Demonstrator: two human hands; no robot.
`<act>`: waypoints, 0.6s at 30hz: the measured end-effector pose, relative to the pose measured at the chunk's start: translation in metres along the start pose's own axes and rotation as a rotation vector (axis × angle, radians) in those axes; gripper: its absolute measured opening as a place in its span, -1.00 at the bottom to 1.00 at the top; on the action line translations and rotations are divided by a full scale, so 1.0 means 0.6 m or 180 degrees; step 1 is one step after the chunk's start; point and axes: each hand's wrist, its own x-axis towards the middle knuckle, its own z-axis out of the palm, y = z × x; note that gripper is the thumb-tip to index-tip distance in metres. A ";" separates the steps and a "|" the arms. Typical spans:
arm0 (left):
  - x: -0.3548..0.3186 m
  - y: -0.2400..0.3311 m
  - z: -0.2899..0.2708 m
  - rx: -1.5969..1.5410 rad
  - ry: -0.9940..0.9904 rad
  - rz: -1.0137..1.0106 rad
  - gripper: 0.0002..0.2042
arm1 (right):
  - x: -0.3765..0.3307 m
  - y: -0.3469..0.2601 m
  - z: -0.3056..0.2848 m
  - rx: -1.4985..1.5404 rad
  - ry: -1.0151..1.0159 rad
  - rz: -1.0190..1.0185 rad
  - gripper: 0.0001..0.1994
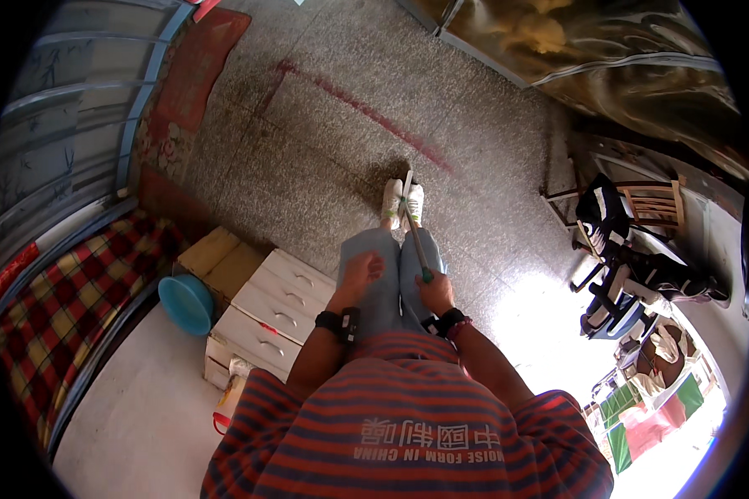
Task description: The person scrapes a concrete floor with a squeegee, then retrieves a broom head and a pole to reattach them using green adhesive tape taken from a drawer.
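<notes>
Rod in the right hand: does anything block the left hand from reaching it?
Nothing visible does: the left hand looks empty, with only a gap above the jeans between it and the rod the right hand grips.

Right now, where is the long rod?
In the head view, the long rod is just right of centre: the right hand holds its green-handled end, and it runs up past the white shoes.

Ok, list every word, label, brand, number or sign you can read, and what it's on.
Striped shirt: pale printed lettering, upside down in this view; I won't copy its wording.
Red mat at upper left: any marking is too faint to read.
</notes>
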 end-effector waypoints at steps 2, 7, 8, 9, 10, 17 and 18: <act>-0.009 0.009 0.006 0.0058 0.0066 -0.0048 -0.67 | 0.033 0.037 0.051 0.0768 0.0162 0.0149 -0.76; -0.020 0.015 0.014 0.0090 0.0066 0.0077 -0.65 | 0.061 -0.014 0.099 0.3091 0.0469 0.0903 -0.69; -0.020 0.014 0.010 0.0071 0.0039 0.0117 -0.65 | 0.063 -0.019 0.107 0.3395 0.0553 0.1127 -0.70; -0.018 0.011 0.005 0.0054 0.0008 0.0153 -0.64 | 0.060 -0.037 0.102 0.3696 0.0644 0.1359 -0.71; -0.019 0.013 0.005 0.0053 0.0025 0.0131 -0.64 | 0.057 -0.051 0.092 0.3994 0.0746 0.1595 -0.72; -0.015 0.007 0.004 0.0200 0.0167 -0.0036 -0.67 | 0.046 -0.055 0.058 0.4852 0.0591 0.1929 -0.77; -0.014 0.006 0.004 0.0253 0.0134 -0.0033 -0.68 | 0.048 -0.053 0.060 0.4887 0.0587 0.1951 -0.78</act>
